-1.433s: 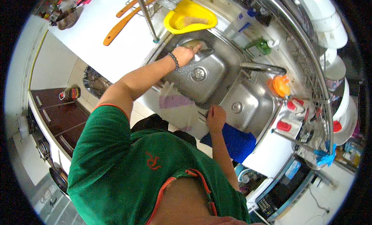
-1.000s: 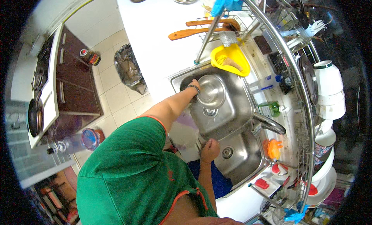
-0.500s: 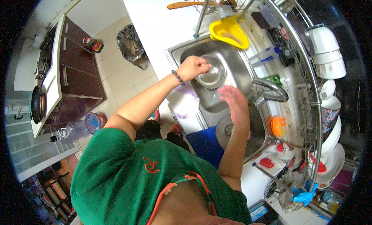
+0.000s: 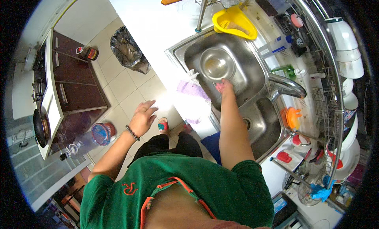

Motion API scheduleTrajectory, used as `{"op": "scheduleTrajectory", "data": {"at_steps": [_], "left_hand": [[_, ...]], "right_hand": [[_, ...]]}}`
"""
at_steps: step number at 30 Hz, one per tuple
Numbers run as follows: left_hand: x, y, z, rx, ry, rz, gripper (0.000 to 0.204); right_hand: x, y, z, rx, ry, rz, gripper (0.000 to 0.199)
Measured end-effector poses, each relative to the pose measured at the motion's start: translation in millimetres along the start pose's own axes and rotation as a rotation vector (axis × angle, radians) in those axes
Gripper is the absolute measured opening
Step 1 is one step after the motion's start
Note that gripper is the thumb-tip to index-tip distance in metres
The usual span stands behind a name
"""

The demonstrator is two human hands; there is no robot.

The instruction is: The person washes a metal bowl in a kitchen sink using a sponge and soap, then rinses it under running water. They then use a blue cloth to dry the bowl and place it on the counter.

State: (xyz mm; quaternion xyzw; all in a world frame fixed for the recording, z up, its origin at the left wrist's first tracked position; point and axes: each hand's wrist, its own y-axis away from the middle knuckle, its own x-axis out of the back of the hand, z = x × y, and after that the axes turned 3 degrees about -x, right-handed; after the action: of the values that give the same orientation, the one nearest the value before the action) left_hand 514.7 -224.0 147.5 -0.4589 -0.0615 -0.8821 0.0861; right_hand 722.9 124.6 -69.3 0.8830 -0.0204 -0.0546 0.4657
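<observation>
A round steel bowl [image 4: 212,66] sits in the upper basin of the double steel sink [image 4: 246,51], with a little yellowish residue at its bottom. Reaching down to the bowl's near rim is my right hand [image 4: 224,87], its fingers bunched and reddish at the tips; whether they grip the rim or something small is too unclear. My left hand [image 4: 143,116], with a dark beaded bracelet at the wrist, hangs over the floor away from the counter, fingers apart and holding nothing. A white and lavender cloth [image 4: 191,92] lies on the counter edge beside the sink.
A curved faucet [image 4: 290,86] stands right of the basins. The yellow strainer [image 4: 237,23] sits at the sink's far corner. Along the right runs a metal dish rack [image 4: 337,91] with bowls. A black-lined bin [image 4: 128,51] stands on the floor at left.
My left hand has left the bowl and swung left, out over the floor, opening. My right hand has come down near the bowl's rim. The head view has shifted.
</observation>
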Motion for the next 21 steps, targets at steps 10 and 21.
{"op": "scheduleTrajectory", "data": {"at_steps": [10, 21], "left_hand": [[21.7, 59.4, -65.5, -0.023, 0.042, -0.081, 0.016], [16.8, 17.0, -96.0, -0.287, -0.003, -0.243, 0.017]], "right_hand": [[-20.4, 178.9, -90.9, 1.656, 1.359, 0.555, 0.005], [33.2, 318.3, -48.1, 1.837, 1.511, 0.517, 0.01]]}}
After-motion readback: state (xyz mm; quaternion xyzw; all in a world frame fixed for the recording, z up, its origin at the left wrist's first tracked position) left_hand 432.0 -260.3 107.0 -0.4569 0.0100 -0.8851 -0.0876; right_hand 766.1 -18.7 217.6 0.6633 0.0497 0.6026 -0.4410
